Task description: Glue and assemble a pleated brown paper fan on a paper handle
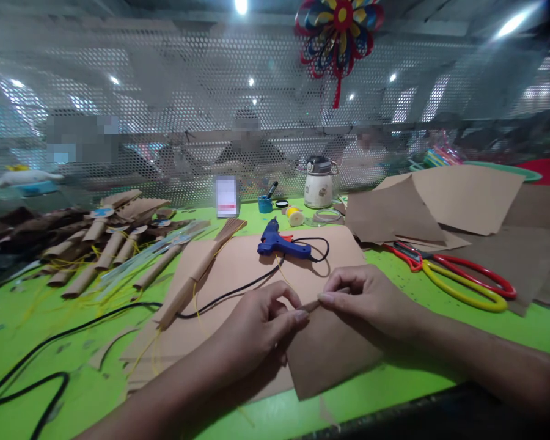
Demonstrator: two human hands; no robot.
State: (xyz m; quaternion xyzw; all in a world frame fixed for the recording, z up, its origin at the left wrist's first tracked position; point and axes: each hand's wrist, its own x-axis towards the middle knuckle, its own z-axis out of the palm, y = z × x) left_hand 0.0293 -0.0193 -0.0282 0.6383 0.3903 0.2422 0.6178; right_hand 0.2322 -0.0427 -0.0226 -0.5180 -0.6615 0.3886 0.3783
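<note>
Both hands meet at the top edge of a brown paper sheet (pixel 330 354) that lies on a larger tan board (pixel 242 263) on the green table (pixel 440 305). My left hand (pixel 256 327) pinches the sheet's edge between thumb and forefinger. My right hand (pixel 366 296) pinches the same edge just to the right, fingers curled. A folded brown paper fan on a rolled handle (pixel 197 275) lies on the board to the left. A blue glue gun (pixel 279 244) rests at the board's far edge, its black cord (pixel 229 293) trailing left.
Several rolled paper fans (pixel 96 250) are piled at the far left. Red and yellow scissors (pixel 458 278) lie right, beside stacked brown sheets (pixel 440 208). A white jar (pixel 319 183), a small blue pot (pixel 265 203) and yellow tape (pixel 295 216) stand before a perforated screen.
</note>
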